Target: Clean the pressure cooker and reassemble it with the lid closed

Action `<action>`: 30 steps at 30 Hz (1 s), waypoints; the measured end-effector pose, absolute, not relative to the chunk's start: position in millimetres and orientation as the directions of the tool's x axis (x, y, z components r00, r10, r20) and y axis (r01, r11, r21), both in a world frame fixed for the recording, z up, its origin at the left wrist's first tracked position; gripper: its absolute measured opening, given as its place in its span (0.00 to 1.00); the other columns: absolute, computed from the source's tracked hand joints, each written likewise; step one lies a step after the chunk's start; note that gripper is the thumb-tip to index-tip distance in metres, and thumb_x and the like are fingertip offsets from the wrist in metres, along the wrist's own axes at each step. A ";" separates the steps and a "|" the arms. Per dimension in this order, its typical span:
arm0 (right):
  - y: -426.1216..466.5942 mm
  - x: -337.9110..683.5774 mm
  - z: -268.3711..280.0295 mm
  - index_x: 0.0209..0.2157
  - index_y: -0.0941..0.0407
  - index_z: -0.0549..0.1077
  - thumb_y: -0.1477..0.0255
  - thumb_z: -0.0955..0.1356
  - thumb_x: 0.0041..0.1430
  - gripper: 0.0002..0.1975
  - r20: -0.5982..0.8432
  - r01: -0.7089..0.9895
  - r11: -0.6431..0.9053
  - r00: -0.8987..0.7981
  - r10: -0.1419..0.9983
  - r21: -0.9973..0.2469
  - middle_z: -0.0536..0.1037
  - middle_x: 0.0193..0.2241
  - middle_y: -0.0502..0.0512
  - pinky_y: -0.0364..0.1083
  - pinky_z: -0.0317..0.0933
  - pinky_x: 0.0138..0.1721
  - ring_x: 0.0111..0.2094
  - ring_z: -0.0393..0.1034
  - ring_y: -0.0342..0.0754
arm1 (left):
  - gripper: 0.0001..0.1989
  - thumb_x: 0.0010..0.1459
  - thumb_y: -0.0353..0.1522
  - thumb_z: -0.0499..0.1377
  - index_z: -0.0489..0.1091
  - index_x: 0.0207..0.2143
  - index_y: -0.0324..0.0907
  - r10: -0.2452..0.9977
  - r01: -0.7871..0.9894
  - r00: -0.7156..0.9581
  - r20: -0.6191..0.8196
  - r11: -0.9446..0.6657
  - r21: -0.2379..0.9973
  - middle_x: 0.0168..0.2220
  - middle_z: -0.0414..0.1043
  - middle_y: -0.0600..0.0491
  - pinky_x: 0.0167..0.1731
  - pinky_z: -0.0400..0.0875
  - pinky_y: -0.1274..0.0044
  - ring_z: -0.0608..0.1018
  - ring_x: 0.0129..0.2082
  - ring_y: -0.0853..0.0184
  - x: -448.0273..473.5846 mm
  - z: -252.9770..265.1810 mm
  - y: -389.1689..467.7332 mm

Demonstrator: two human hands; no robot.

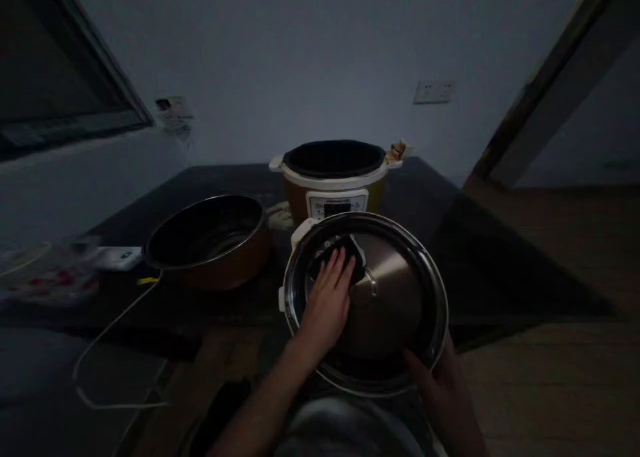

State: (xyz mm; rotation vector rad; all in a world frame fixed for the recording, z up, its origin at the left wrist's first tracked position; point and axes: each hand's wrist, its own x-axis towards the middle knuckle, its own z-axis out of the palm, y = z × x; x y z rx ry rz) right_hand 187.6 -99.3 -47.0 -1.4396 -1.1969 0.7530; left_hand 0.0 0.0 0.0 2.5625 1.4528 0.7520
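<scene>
A round pressure cooker lid [395, 317] is tilted up in front of me, its shiny metal inner side facing me. My left hand [327, 300] lies on that inner side, fingers pressing a black cloth [359, 264] against the upper left part of the metal. At the lower right rim, my right hand [440, 384] grips the lid, thumb on the inner face and the other fingers mostly hidden behind. Just beyond the lid stands the electric pressure cooker [297, 200], its top uncovered and its front panel partly covered by the lid.
Left on the dark table [430, 244] sits a wide inner pot [235, 264] with a dark inside. A white cord [107, 330] hangs over the front edge. A blurred plastic bag [55, 274] lies far left. Wall sockets [434, 92] are at the back.
</scene>
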 end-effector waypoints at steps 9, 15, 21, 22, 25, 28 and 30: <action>-101.9 180.1 -36.4 0.65 0.50 0.55 0.58 0.70 0.54 0.39 0.154 0.245 0.069 0.345 0.926 -0.967 0.67 0.60 0.58 0.56 0.59 0.59 0.63 0.57 0.58 | 0.30 0.60 0.24 0.49 0.49 0.64 0.25 0.868 0.871 0.312 0.387 -0.424 0.248 0.67 0.48 0.32 0.65 0.50 0.57 0.49 0.68 0.53 25.6 19.6 12.6; -98.5 173.1 -28.3 0.63 0.52 0.58 0.55 0.71 0.51 0.41 0.094 0.158 0.037 0.369 0.925 -0.987 0.65 0.61 0.61 0.60 0.53 0.62 0.64 0.55 0.60 | 0.30 0.58 0.21 0.46 0.49 0.64 0.23 0.867 0.826 0.312 0.389 -0.450 0.340 0.67 0.46 0.29 0.64 0.49 0.54 0.45 0.68 0.51 30.5 18.3 17.5; -98.9 173.9 -28.0 0.63 0.55 0.57 0.54 0.71 0.49 0.43 0.055 0.152 -0.001 0.367 0.929 -0.988 0.66 0.61 0.64 0.60 0.55 0.61 0.64 0.55 0.61 | 0.36 0.53 0.18 0.44 0.45 0.66 0.28 0.797 0.622 0.512 0.319 -0.601 0.502 0.70 0.41 0.37 0.67 0.45 0.60 0.41 0.69 0.60 36.6 25.8 6.8; -98.8 174.6 -28.2 0.63 0.56 0.57 0.53 0.70 0.49 0.43 0.057 0.159 -0.003 0.371 0.927 -0.987 0.65 0.61 0.64 0.60 0.56 0.61 0.64 0.56 0.61 | 0.37 0.52 0.18 0.44 0.44 0.66 0.29 0.762 0.572 0.561 0.323 -0.639 0.514 0.70 0.41 0.39 0.67 0.44 0.61 0.40 0.70 0.62 37.7 26.7 2.9; -98.2 176.7 -28.9 0.62 0.57 0.58 0.53 0.70 0.49 0.43 0.060 0.166 -0.004 0.377 0.924 -0.986 0.65 0.61 0.65 0.60 0.54 0.61 0.64 0.55 0.61 | 0.38 0.52 0.18 0.44 0.42 0.67 0.32 0.651 0.443 0.688 0.321 -0.727 0.525 0.70 0.43 0.43 0.67 0.43 0.63 0.41 0.70 0.67 36.1 27.1 -6.9; -97.8 176.7 -30.4 0.63 0.55 0.57 0.54 0.71 0.50 0.42 0.062 0.151 0.008 0.354 0.933 -0.988 0.65 0.61 0.63 0.59 0.54 0.62 0.64 0.55 0.60 | 0.38 0.54 0.18 0.45 0.42 0.67 0.38 0.626 0.443 0.717 0.307 -0.749 0.493 0.70 0.44 0.46 0.67 0.41 0.61 0.42 0.70 0.68 27.8 24.1 -7.4; -98.2 175.7 -32.4 0.64 0.52 0.56 0.55 0.71 0.51 0.42 0.069 0.140 0.021 0.351 0.934 -0.990 0.65 0.62 0.61 0.58 0.55 0.62 0.64 0.55 0.59 | 0.35 0.57 0.21 0.46 0.43 0.67 0.40 0.688 0.522 0.655 0.314 -0.712 0.471 0.70 0.44 0.46 0.67 0.38 0.57 0.41 0.70 0.65 22.3 21.5 -2.2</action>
